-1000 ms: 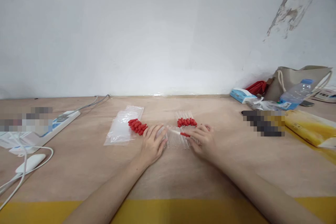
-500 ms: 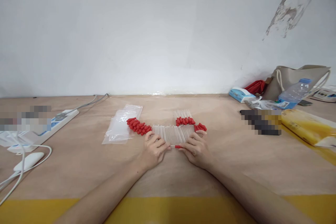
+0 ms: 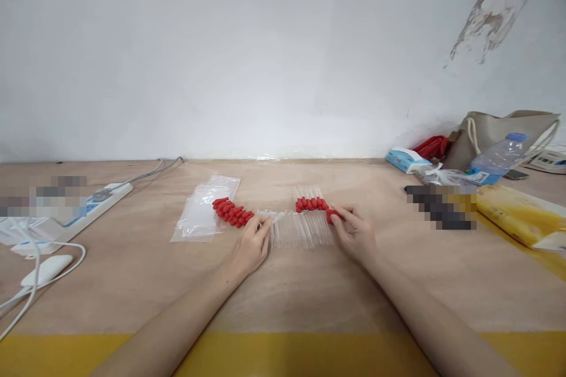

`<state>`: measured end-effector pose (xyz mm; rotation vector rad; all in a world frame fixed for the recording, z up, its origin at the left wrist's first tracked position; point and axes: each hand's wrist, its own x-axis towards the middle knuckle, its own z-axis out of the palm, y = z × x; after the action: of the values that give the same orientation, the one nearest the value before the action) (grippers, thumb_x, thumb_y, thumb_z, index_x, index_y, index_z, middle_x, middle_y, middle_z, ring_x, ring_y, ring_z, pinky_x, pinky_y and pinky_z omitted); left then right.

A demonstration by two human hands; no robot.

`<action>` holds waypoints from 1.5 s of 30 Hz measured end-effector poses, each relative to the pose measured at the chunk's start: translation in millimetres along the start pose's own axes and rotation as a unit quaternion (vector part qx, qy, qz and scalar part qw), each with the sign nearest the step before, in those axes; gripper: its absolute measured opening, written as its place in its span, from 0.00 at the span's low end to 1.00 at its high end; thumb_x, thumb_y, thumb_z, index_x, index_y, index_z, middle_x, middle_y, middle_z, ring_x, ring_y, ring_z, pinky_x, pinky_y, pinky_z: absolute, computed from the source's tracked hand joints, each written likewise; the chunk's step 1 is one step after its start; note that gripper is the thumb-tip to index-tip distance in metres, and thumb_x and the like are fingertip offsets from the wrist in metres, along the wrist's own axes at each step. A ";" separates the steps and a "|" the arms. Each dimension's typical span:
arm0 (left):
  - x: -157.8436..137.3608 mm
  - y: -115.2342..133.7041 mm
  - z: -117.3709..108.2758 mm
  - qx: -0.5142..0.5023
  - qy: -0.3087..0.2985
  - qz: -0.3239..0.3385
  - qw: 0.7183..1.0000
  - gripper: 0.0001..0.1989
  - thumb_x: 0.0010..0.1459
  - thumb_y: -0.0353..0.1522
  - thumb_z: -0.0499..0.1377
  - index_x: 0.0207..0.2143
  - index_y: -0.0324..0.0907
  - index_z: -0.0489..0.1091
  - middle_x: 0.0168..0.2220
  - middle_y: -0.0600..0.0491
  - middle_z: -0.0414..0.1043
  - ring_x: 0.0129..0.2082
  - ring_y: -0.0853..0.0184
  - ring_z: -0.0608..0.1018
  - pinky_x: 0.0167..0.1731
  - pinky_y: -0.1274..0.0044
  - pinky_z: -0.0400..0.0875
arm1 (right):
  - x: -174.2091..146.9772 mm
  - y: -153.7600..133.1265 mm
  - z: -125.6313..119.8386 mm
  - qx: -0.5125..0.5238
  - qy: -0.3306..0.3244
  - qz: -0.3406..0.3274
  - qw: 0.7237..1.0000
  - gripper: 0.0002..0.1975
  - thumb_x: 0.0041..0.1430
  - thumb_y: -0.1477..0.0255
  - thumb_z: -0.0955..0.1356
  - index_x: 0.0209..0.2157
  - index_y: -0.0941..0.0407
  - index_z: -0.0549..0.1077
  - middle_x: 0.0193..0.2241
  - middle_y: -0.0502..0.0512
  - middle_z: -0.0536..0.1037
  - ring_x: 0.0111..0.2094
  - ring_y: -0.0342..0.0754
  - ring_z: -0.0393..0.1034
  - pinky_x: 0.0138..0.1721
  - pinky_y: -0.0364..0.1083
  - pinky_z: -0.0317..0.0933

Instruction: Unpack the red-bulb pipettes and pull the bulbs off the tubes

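Observation:
My left hand [image 3: 253,242] is closed in a pinch at the left end of a row of thin clear tubes [image 3: 303,231]. Whatever its fingertips hold is too small to make out. To the right of the row, my right hand [image 3: 356,237] has thumb and forefinger closed on a red rubber bulb [image 3: 331,215]. A heap of similar red bulbs [image 3: 232,213] lies beside my left fingers. Behind the row is a group of droppers [image 3: 311,203], red bulbs nearest me and clear tubes pointing towards the wall.
Clear plastic bags [image 3: 194,215] lie left of the bulbs. Farther left are a power strip [image 3: 106,203] and white cables [image 3: 38,283]. A tissue box [image 3: 405,159], a water bottle [image 3: 499,156], a grey bag [image 3: 464,135] and a yellow packet [image 3: 517,215] stand on the right.
Half a second ago both hands held a red-ended dropper level in front of the tubes. They have since parted, the left moving left, the right moving right and back to the bulbs.

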<state>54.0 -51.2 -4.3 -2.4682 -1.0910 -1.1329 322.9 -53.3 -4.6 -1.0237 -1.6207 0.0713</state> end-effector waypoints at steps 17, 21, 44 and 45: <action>11.2 -0.1 11.1 -0.080 -0.023 0.060 0.995 0.10 0.58 0.27 0.51 0.41 0.40 0.67 0.36 0.49 0.71 0.37 0.67 0.72 0.38 0.74 0.69 | 10.6 64.5 -15.7 -0.091 -0.018 0.334 0.938 0.15 0.43 0.58 0.67 0.25 0.56 0.73 0.20 0.53 0.74 0.23 0.46 0.67 0.26 0.43 0.58; 10.7 2.7 8.2 -0.078 -0.042 0.057 0.994 0.12 0.56 0.33 0.55 0.43 0.39 0.68 0.38 0.48 0.72 0.38 0.66 0.72 0.40 0.72 0.68 | 11.6 62.1 -16.8 -0.124 -0.034 0.326 0.937 0.15 0.45 0.58 0.66 0.22 0.55 0.73 0.20 0.53 0.74 0.23 0.46 0.67 0.26 0.44 0.56; 6.5 -6.2 -13.4 -0.054 -0.251 0.035 0.966 0.20 0.59 0.40 0.50 0.53 0.48 0.60 0.56 0.49 0.60 0.56 0.62 0.61 0.55 0.59 0.50 | 52.0 -9.7 52.2 -0.295 -0.186 0.014 0.937 0.07 0.50 0.65 0.67 0.31 0.48 0.75 0.34 0.53 0.75 0.39 0.52 0.62 0.42 0.55 0.45; 6.2 -6.3 -13.2 -0.053 -0.250 0.034 0.966 0.20 0.59 0.40 0.50 0.53 0.48 0.60 0.56 0.49 0.59 0.56 0.62 0.61 0.55 0.58 0.50 | 52.9 -10.7 55.8 -0.299 -0.194 0.009 0.934 0.07 0.50 0.66 0.67 0.32 0.48 0.75 0.34 0.53 0.75 0.40 0.52 0.62 0.43 0.57 0.44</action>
<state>44.8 -49.6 8.5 -2.9429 -1.0699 -0.5669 273.2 -0.4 22.9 -1.5621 -2.0554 -0.2391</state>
